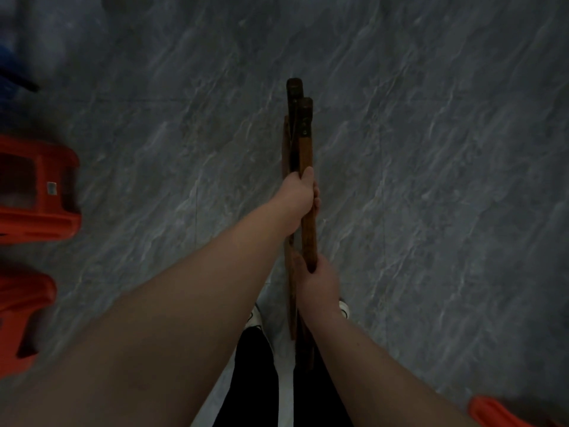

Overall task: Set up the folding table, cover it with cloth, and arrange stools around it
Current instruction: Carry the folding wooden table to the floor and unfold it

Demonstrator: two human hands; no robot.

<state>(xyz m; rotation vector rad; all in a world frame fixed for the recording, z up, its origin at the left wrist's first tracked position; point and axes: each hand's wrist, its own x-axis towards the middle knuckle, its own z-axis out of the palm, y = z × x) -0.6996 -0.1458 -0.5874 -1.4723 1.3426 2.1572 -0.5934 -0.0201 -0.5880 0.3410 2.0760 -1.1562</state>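
A folded wooden table frame, brown bars pressed together with dark capped ends and small metal fittings, stands upright in front of me on the grey floor. My left hand is wrapped around the bars partway up. My right hand grips the same bars lower down, nearer my body. Two red plastic stools stand at the left edge, one above the other. No cloth is in view.
Grey marbled floor tiles fill most of the view. A red stool corner shows at the bottom right. Something blue sits at the upper left edge. My white shoes and dark trousers are below the frame.
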